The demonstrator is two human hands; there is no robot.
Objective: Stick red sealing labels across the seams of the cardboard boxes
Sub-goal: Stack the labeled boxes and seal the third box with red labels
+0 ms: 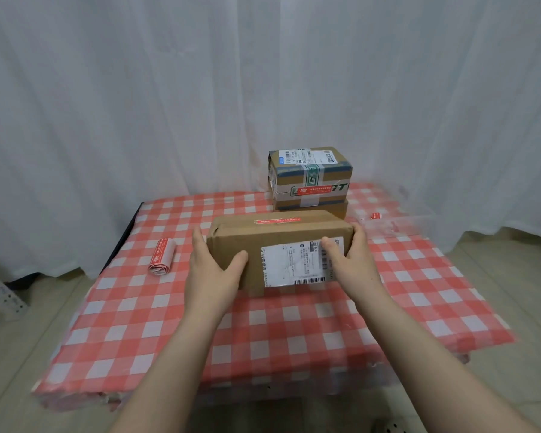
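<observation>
Cardboard box (272, 245) between both hands (214, 267) (353, 260)

One wide-angle camera is worn on the person's head. It faces forward and tilts down, looking across the checked table (294, 326) from its near edge at 6 o'clock toward the white curtain (169, 89) at 12 o'clock. The left hand (211, 267) and right hand (353, 257) hold the cardboard box (247, 234) at frame centre, within arm's reach of the lens. Floor (500, 276) shows at 3 and 9 o'clock.
</observation>
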